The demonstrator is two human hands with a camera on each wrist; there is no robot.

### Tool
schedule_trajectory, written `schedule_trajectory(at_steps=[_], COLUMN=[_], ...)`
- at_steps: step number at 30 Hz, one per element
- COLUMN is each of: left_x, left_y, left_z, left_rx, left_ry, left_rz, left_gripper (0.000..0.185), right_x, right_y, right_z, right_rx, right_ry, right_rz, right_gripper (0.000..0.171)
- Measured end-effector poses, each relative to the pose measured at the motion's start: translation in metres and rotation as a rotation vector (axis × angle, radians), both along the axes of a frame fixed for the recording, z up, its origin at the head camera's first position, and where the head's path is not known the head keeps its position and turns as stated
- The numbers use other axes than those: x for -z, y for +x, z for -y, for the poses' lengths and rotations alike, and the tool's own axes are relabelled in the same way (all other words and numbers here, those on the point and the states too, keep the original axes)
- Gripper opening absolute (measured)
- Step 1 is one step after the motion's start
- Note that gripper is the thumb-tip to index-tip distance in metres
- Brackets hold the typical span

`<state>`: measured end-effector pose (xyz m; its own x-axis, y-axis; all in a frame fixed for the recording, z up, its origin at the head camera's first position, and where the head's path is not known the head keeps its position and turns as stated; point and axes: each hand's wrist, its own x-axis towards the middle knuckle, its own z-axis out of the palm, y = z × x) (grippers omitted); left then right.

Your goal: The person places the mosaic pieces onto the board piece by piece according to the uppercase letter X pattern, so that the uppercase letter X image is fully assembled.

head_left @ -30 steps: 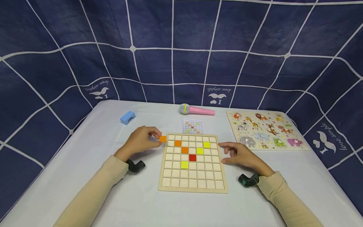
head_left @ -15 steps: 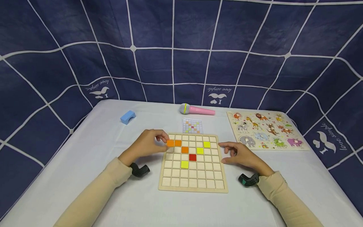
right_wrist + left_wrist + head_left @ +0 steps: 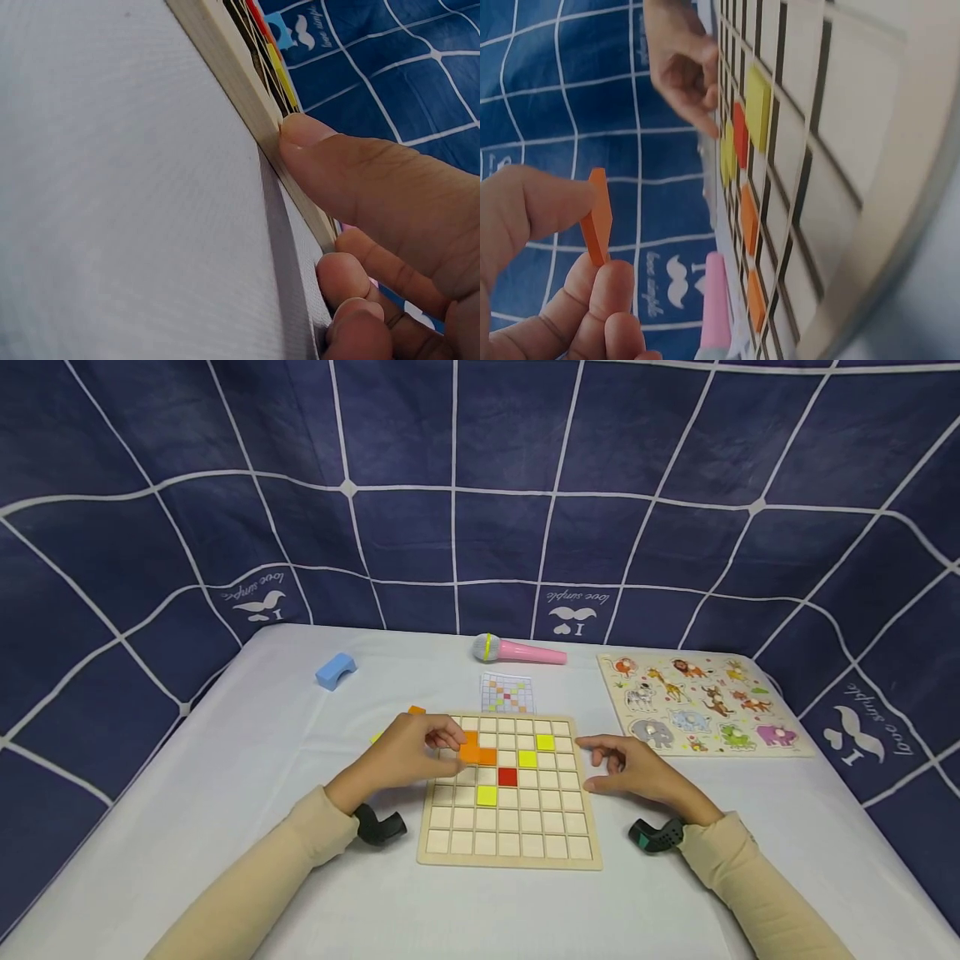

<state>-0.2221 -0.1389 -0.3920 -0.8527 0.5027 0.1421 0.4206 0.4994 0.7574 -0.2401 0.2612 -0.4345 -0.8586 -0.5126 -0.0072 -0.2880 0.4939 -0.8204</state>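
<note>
My left hand [image 3: 408, 750] is over the left part of a wooden grid board [image 3: 510, 857] and pinches an orange square tile [image 3: 598, 217] between thumb and fingers. In the left wrist view the tile is clear of the board. In the head view it overlaps the orange tiles in the grid, such as the orange tile [image 3: 487, 757]. A red tile [image 3: 507, 777] and yellow tiles, one of them a lower yellow tile [image 3: 487, 796], also lie in squares. At the board's right edge my right hand [image 3: 637, 772] rests with its thumb [image 3: 322, 161] and index finger against the rim.
Behind the board lie a printed pattern card [image 3: 507, 692] and a pink toy microphone [image 3: 525, 652]. An animal puzzle board [image 3: 708, 706] is at the right, a blue arch block [image 3: 336, 672] at the back left. Loose tiles, including an orange one [image 3: 417, 710], show behind my left hand.
My left hand has carried the orange tile from beside the board's upper left corner rightward over the grid. Loose tiles behind that hand have come into view. My right hand stays put.
</note>
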Motion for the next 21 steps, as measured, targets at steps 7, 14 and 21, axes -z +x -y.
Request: schedule_trajectory(at_steps=[7, 14, 21], left_x=[-0.001, 0.005, 0.007], left_y=[0.013, 0.024, 0.035], left_z=[-0.019, -0.041, -0.062], left_rx=[-0.027, -0.027, -0.064], left_ry=[-0.001, -0.006, 0.012], left_rz=[0.009, -0.018, -0.026], left_gripper=[0.022, 0.018, 0.015], right_x=[0.000, 0.000, 0.000], right_y=[0.000, 0.000, 0.000], right_z=[0.000, 0.000, 0.000], right_rx=[0.000, -0.005, 0.001], right_ry=[0.001, -0.006, 0.001], right_rz=[0.004, -0.007, 0.000], right_gripper=[0.066, 0.065, 0.065])
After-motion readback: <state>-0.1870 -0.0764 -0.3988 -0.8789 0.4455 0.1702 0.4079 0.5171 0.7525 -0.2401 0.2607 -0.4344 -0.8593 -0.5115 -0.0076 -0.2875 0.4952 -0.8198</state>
